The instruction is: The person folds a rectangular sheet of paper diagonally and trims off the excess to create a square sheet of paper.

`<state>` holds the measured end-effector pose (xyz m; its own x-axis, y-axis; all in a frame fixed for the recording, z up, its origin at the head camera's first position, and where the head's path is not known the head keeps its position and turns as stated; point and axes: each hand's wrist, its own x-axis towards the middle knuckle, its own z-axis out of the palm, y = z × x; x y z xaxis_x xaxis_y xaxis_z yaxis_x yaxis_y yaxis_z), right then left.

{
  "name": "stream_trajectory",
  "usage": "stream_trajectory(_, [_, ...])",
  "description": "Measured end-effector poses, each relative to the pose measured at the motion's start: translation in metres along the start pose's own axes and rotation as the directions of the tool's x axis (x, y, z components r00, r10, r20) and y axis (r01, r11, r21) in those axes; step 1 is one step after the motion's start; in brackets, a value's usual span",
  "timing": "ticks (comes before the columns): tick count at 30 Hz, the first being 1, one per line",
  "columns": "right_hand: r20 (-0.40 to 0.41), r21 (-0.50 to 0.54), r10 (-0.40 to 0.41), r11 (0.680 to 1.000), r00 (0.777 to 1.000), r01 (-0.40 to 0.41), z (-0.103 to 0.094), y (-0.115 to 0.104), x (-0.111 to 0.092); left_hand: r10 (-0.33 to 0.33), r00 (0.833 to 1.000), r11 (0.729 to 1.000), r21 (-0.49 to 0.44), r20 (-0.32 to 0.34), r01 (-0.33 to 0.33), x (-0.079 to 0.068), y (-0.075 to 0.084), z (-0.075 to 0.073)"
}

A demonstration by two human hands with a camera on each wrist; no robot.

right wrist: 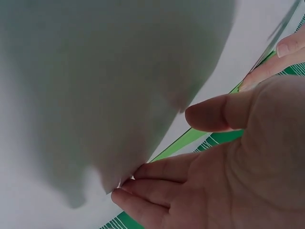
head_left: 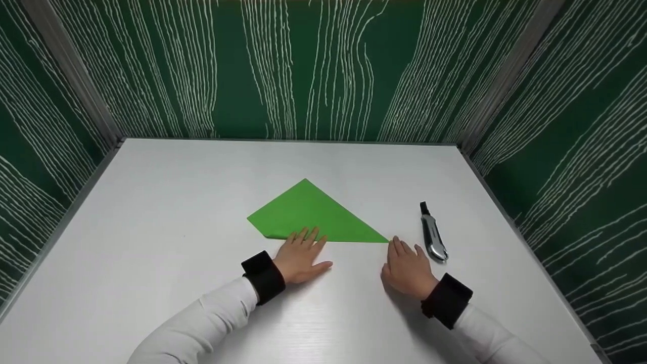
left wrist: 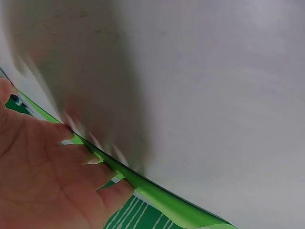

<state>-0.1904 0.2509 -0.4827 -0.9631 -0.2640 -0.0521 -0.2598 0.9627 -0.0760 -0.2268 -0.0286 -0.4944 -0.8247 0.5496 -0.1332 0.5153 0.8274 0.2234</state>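
A folded sheet of green paper point(head_left: 311, 210) lies on the white table, its long near edge turned toward the person. With fingers spread, the left hand point(head_left: 299, 258) rests its fingertips on that near edge, left of its middle. In the left wrist view the paper's edge point(left wrist: 167, 200) runs under the fingertips and curls up slightly at one end. At the paper's pointed right corner, the right hand point(head_left: 408, 268) touches with nearly straight fingertips. Its fingers lie side by side in the right wrist view, the thumb held apart from the paper strip point(right wrist: 183, 140).
A grey and black utility knife point(head_left: 433, 235) lies on the white table point(head_left: 167, 202) just right of the right hand. Green panels point(head_left: 323, 71) with white streaky lines stand behind the table and along both sides. Black bands point(head_left: 264, 278) circle both wrists.
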Motion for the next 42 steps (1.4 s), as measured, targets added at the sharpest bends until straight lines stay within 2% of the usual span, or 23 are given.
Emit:
stream_trajectory(7, [0.039, 0.048, 0.003, 0.999, 0.999, -0.005, -0.003, 0.001, 0.001, 0.008, 1.0, 1.0, 0.001, -0.012, -0.008, 0.0, -0.001, 0.0])
stream_trajectory(13, [0.101, 0.018, -0.009, 1.0, 0.995, 0.007, -0.006, 0.003, 0.001, 0.013, 1.0, 1.0, 0.013, -0.024, -0.012, -0.001, 0.0, -0.001])
stream_trajectory(22, [0.033, 0.016, -0.007, 1.0, 0.999, 0.006, -0.009, -0.008, 0.004, 0.011, 0.999, 1.0, 0.009, -0.036, -0.011, -0.003, 0.0, -0.001])
stream_trajectory(28, [0.025, 0.035, -0.1, 0.994, 0.995, 0.099, -0.004, -0.024, 0.019, 0.002, 1.0, 1.0, 0.017, -0.023, -0.002, -0.002, 0.001, -0.001])
stream_trajectory(34, [0.132, 0.126, -0.216, 0.972, 0.967, 0.2, 0.002, -0.036, 0.038, 0.0, 1.0, 0.999, 0.048, -0.023, 0.001, 0.0, 0.001, 0.003])
stream_trajectory(38, [0.183, 0.174, -0.261, 0.958, 0.948, 0.23, 0.006, -0.04, 0.049, 0.007, 0.999, 0.997, 0.074, -0.042, -0.004, 0.003, -0.002, 0.007])
stream_trajectory(42, [0.203, 0.211, -0.271, 0.95, 0.941, 0.229, 0.008, -0.043, 0.055, 0.01, 0.999, 0.997, 0.081, -0.04, -0.007, 0.005, -0.005, 0.01])
